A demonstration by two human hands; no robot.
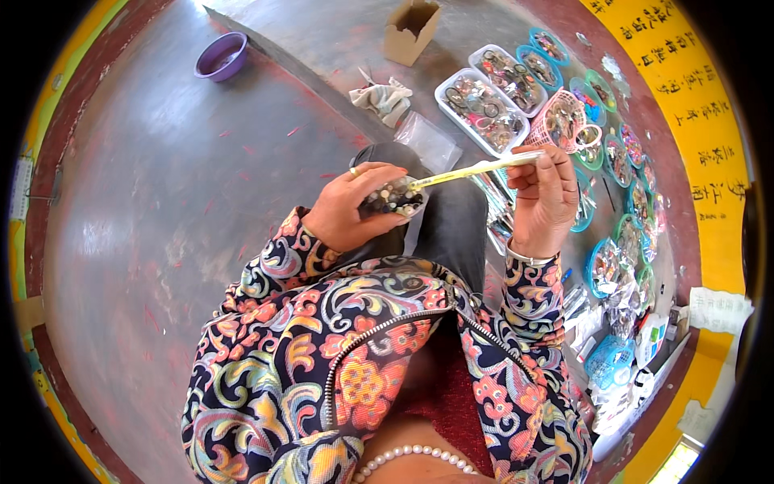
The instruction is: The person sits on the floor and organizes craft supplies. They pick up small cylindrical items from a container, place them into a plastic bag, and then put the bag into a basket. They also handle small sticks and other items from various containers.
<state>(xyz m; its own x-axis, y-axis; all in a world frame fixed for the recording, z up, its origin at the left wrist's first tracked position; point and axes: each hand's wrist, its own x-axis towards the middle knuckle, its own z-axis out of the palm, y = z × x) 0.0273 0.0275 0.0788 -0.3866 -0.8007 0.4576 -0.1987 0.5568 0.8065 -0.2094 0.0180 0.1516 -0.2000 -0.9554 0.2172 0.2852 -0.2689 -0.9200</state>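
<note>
My left hand (352, 206) is closed around a small clear container (418, 206). Small dark and pale round pieces (393, 196) fill it; their kind is too small to make out. Between the fingertips of my right hand (545, 196) is the end of a long, thin yellow and white stick (463, 173). It slants down to the left, and its lower end meets the container's rim or goes just inside; I cannot tell which. Both hands are above my dark-trousered knees (449, 230).
White trays (482, 110) of mixed small goods and a pink basket (562, 121) stand to the right, with several blue and green baskets (603, 266) beyond. A clear plastic bag (428, 140), a cloth (383, 100), a cardboard box (410, 34) and a purple basin (222, 57) lie farther off.
</note>
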